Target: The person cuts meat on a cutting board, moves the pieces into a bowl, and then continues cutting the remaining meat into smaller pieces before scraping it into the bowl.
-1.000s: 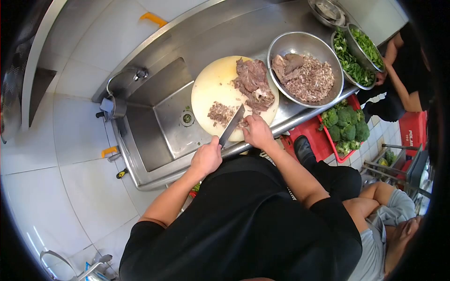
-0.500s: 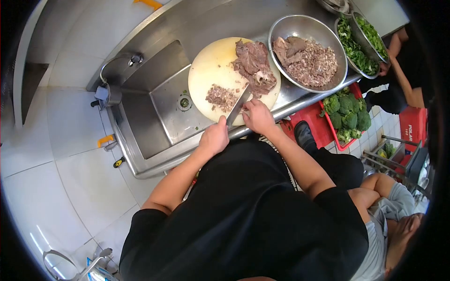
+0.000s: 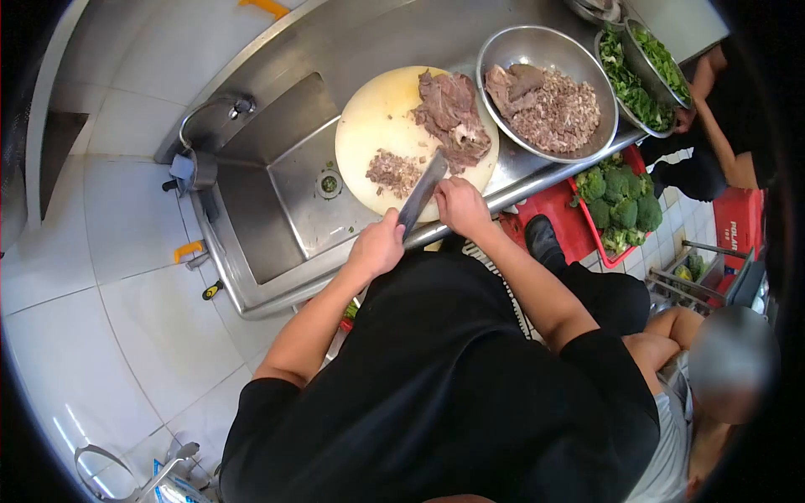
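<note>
My left hand [image 3: 378, 244] is closed around the handle of a kitchen knife [image 3: 424, 191] with a broad blade, which slants over the near side of a round cutting board [image 3: 369, 109]. My right hand [image 3: 461, 206] rests at the board's near edge, right beside the blade, fingers curled; whatever is under them is hidden. Left of the blade lies a small heap of chopped meat [image 3: 394, 173]. Beyond my right hand sits a large piece of cooked-looking brown meat [image 3: 454, 117]. A steel bowl [image 3: 549, 35] on the right holds more chopped meat and larger chunks.
A steel sink basin [image 3: 289, 210] with a faucet [image 3: 241, 106] adjoins the board on the left. Bowls of leafy greens [image 3: 629, 88] stand at the far right. Below the counter is a red crate of broccoli [image 3: 620, 201]. Two other people are close by on the right.
The knife blade has turned so more of its flat side shows, and it sits slightly farther left. Both hands stay near the same spots. The person at lower right has leaned into view.
</note>
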